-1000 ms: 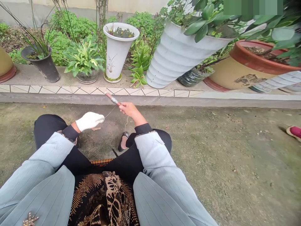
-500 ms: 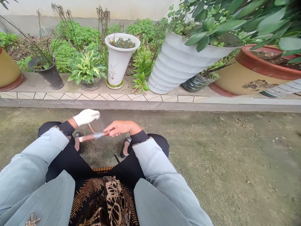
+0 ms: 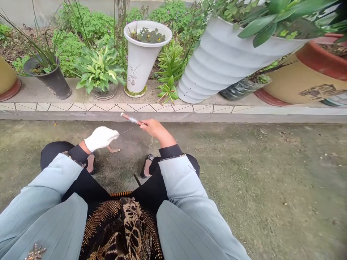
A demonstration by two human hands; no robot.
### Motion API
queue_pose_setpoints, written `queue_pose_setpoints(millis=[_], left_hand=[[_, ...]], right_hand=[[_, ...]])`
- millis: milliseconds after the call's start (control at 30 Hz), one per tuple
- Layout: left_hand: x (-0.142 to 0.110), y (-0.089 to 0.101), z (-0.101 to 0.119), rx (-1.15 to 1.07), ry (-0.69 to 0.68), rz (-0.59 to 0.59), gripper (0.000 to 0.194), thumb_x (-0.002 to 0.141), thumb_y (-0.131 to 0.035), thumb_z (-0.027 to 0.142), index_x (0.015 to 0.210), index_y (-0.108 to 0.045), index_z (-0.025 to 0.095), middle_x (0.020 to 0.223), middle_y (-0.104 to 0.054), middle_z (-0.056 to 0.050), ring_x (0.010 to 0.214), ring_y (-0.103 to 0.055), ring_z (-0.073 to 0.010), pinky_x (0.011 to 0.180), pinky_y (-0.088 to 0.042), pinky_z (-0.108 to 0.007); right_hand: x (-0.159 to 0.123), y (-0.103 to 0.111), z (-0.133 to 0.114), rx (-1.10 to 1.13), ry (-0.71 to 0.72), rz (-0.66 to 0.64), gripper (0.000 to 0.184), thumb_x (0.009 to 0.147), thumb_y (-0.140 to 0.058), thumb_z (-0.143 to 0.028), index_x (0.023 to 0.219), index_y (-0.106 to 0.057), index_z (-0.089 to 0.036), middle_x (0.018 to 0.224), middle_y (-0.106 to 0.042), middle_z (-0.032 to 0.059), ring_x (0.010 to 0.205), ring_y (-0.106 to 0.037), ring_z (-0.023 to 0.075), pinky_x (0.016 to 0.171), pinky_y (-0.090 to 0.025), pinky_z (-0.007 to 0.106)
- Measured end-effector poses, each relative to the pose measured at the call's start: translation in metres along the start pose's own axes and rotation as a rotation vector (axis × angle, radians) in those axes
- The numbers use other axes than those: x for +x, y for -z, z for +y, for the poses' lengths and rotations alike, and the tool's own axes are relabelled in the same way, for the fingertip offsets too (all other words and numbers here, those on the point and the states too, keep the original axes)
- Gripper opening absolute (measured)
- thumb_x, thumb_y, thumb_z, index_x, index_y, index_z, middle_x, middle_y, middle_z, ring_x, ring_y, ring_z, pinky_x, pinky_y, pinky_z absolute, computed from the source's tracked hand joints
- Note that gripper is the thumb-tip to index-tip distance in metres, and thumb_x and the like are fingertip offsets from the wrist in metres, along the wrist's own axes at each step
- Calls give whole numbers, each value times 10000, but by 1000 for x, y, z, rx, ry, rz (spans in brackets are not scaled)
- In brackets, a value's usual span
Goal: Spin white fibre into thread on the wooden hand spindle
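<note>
A: Hand status?
B: Right hand (image 3: 153,127), bare: fingers clenched round one end of a reddish-brown stick (image 3: 125,116). Other end points forward and left.
A: Left?
B: Left hand (image 3: 101,139), white-gloved: fingers pinched on a thin strand (image 3: 127,130), which runs taut to the stick.
A: Anything on the stick?
B: Silvery winding (image 3: 133,120) round its middle, just beyond the right fingers.
A: Stick location?
B: Held ahead of the knees, short of the tiled ledge (image 3: 74,86) with the potted plants. Brown piece (image 3: 114,150) below the left hand, can't tell what.
</note>
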State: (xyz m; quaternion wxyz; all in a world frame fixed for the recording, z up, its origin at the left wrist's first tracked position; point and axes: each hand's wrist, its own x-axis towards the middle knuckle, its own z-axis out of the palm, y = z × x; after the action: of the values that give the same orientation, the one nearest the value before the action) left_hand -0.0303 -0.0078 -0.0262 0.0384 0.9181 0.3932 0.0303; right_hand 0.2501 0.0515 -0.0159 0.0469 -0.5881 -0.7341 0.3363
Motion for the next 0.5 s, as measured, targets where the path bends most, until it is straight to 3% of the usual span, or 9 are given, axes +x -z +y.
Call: queue_pose_setpoints(millis=[133, 233, 300, 333, 400, 433, 500], left_hand=[[0, 9, 1, -13, 59, 76, 276, 894, -435, 261, 920, -700, 187, 823, -712, -76, 751, -647, -216, 680, -432, -306], [2, 10, -3, -60, 212, 96, 331, 916, -403, 312, 959, -701, 175, 848, -714, -88, 770, -647, -221, 694, -443, -306], [3, 9, -7, -152, 288, 74, 330, 908, -405, 326, 967, -691, 173, 884, -716, -80, 792, -639, -208, 706, -448, -290], [3, 9, -9, -232, 305, 47, 328, 905, -403, 333, 951, -685, 172, 878, -712, -70, 785, -630, -197, 704, -449, -278], [3, 8, -11, -458, 284, -31, 341, 907, -394, 366, 894, -668, 163, 826, -689, -48, 734, -601, -171, 681, -450, -258], [3, 8, -10, -585, 255, -71, 358, 911, -392, 391, 865, -657, 155, 793, -670, -40, 697, -579, -156, 663, -447, -249], [3, 10, -7, -805, 199, -126, 394, 923, -396, 441, 843, -639, 140, 745, -628, -26, 628, -528, -124, 621, -430, -230]], right_hand=[[-3, -23, -13, -155, 59, -176, 244, 867, -563, -270, 1008, -735, -170, 782, -649, 51, 680, -505, 137, 596, -303, 255], [-9, -40, -26, -49, 165, -621, 314, 852, -575, -240, 1119, -715, -153, 726, -622, 25, 614, -489, 113, 570, -326, 239], [-17, -39, -31, 139, 258, -935, 388, 840, -591, -256, 1200, -676, -139, 700, -599, -3, 561, -470, 93, 544, -346, 225], [-21, -34, -31, 240, 305, -1018, 421, 827, -613, -273, 1221, -659, -132, 703, -593, -11, 551, -465, 86, 536, -354, 220], [-30, -18, -28, 447, 388, -963, 461, 791, -666, -302, 1213, -646, -116, 713, -584, -14, 562, -460, 78, 530, -359, 210], [-33, -8, -25, 576, 398, -823, 466, 783, -684, -326, 1194, -641, -111, 713, -578, -16, 558, -444, 70, 527, -358, 205], [-35, 7, -17, 864, 339, -400, 433, 808, -664, -388, 1137, -621, -112, 709, -553, -17, 535, -406, 61, 494, -332, 195]])
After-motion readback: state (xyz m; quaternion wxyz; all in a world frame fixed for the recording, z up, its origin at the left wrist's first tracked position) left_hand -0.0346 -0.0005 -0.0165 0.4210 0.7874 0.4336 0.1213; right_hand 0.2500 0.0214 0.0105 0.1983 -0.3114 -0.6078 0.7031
